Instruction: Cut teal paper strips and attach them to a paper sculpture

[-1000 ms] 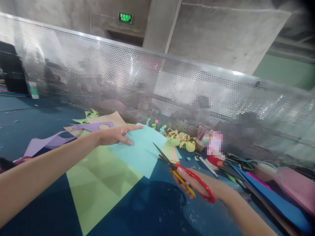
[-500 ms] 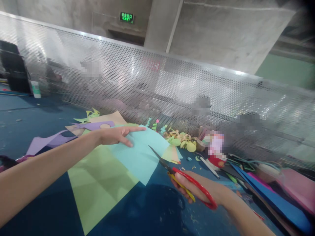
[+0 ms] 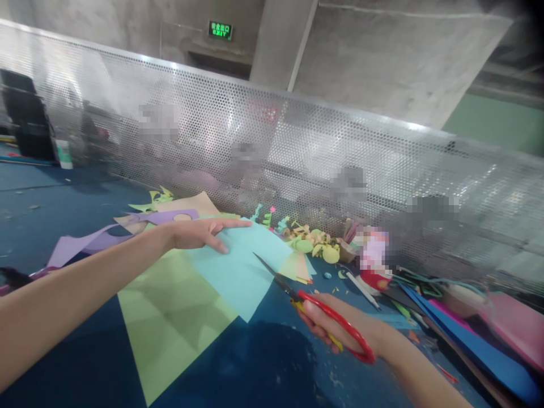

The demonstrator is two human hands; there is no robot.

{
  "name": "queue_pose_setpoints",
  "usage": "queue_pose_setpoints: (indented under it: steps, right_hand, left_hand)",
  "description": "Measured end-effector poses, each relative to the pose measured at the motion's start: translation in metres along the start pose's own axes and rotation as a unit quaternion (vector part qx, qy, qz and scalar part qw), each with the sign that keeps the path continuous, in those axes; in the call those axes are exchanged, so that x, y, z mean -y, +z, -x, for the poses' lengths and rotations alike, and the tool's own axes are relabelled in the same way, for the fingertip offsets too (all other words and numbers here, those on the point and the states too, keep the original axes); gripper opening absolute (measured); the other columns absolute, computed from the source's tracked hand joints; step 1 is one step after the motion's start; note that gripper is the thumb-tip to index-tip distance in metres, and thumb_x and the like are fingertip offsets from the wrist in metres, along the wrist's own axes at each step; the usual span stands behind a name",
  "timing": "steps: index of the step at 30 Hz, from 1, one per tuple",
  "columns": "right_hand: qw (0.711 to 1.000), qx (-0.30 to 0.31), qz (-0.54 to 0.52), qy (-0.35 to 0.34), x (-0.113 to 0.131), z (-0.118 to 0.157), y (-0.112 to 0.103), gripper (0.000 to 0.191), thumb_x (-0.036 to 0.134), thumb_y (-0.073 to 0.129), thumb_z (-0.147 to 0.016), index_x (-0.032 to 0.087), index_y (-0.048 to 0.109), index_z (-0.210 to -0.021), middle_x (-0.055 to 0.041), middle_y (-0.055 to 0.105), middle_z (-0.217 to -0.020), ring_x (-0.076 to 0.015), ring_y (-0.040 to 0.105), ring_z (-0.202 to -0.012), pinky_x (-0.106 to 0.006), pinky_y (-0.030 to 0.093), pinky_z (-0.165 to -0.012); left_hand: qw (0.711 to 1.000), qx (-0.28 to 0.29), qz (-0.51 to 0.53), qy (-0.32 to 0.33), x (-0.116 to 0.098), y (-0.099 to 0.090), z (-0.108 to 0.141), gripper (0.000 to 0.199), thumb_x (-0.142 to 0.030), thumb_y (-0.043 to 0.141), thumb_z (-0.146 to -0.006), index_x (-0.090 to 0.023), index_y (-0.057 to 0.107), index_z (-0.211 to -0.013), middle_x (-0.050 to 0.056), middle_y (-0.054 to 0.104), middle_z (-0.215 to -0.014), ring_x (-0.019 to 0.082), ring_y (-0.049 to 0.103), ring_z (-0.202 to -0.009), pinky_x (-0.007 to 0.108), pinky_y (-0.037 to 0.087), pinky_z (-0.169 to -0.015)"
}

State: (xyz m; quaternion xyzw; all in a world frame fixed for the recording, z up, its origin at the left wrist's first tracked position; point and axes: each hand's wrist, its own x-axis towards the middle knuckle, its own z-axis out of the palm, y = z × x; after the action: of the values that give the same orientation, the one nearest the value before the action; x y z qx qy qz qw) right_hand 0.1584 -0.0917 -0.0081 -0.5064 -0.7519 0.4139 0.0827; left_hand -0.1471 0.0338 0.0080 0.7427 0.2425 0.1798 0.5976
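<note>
My left hand (image 3: pixel 199 233) rests with fingers spread on a light blue paper sheet (image 3: pixel 249 266). Wrapped round the handles of the red and yellow scissors (image 3: pixel 340 317) is my right hand (image 3: pixel 335 323). The dark blades point up and left over the light blue sheet, near its right side. Beneath that sheet and to its lower left lies a green paper sheet (image 3: pixel 174 317). Whether the blades touch the blue paper is hard to tell.
Purple cut paper (image 3: pixel 91 242) lies left. Small paper cutouts (image 3: pixel 317 241), a white pen (image 3: pixel 363 290) and a red cup (image 3: pixel 374 280) stand or lie behind. Coloured sheets (image 3: pixel 480 340) are at right. A perforated metal barrier (image 3: pixel 297 147) crosses the back.
The scissor tips have shifted very slightly to the left over the light blue sheet. My left hand stays in nearly the same place.
</note>
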Motion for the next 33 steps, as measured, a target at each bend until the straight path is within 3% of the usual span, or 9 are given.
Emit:
queue_pose_setpoints:
  steps: [7,19,26,29,33]
  right_hand:
    - [1.000,-0.014,0.004,0.005,0.005,0.001,0.001,0.048,0.066,0.028,-0.082,0.020,0.035,-0.068,0.0049,0.034,-0.060,-0.0060,0.033,-0.046,-0.017,0.036,-0.039]
    - [0.998,-0.032,0.045,-0.015,-0.002,-0.003,-0.003,0.051,0.066,0.027,-0.082,0.019,0.035,-0.065,0.0053,0.033,-0.055,-0.0046,0.031,-0.041,-0.016,0.026,-0.035]
    - [0.999,-0.028,0.020,0.006,-0.001,-0.002,-0.004,0.051,0.068,0.032,-0.079,0.020,0.036,-0.065,0.0058,0.036,-0.053,-0.0048,0.036,-0.037,-0.017,0.031,-0.034]
    - [0.999,-0.011,0.032,-0.014,0.006,0.002,-0.004,0.051,0.063,0.030,-0.083,0.018,0.043,-0.062,0.0025,0.047,-0.054,-0.0105,0.052,-0.047,-0.022,0.043,-0.048]
    - [0.993,0.006,0.088,-0.082,0.012,0.006,-0.002,0.055,0.055,0.024,-0.090,0.016,0.056,-0.068,-0.0048,0.062,-0.067,-0.0151,0.059,-0.065,-0.026,0.045,-0.066]
  left_hand:
    - [1.000,-0.017,-0.006,0.006,0.000,0.000,0.001,0.072,-0.019,0.065,-0.069,-0.037,0.034,-0.131,-0.001,0.036,-0.141,0.028,0.043,-0.120,0.031,0.046,-0.086]
    - [1.000,-0.020,0.010,-0.017,0.000,0.000,0.002,0.075,-0.019,0.066,-0.069,-0.036,0.031,-0.133,0.001,0.042,-0.137,0.026,0.051,-0.114,0.030,0.047,-0.085]
    - [1.000,-0.015,0.013,-0.017,-0.001,0.000,0.003,0.074,-0.020,0.066,-0.070,-0.037,0.032,-0.133,0.000,0.043,-0.136,0.026,0.050,-0.115,0.030,0.047,-0.084]
    - [1.000,-0.007,0.011,-0.024,0.001,-0.001,0.003,0.077,-0.019,0.067,-0.069,-0.039,0.030,-0.133,0.001,0.046,-0.134,0.028,0.050,-0.114,0.033,0.046,-0.084]
    - [1.000,0.014,0.004,-0.024,0.002,0.000,0.001,0.079,-0.018,0.068,-0.066,-0.039,0.031,-0.132,0.001,0.045,-0.134,0.029,0.047,-0.117,0.036,0.044,-0.087]
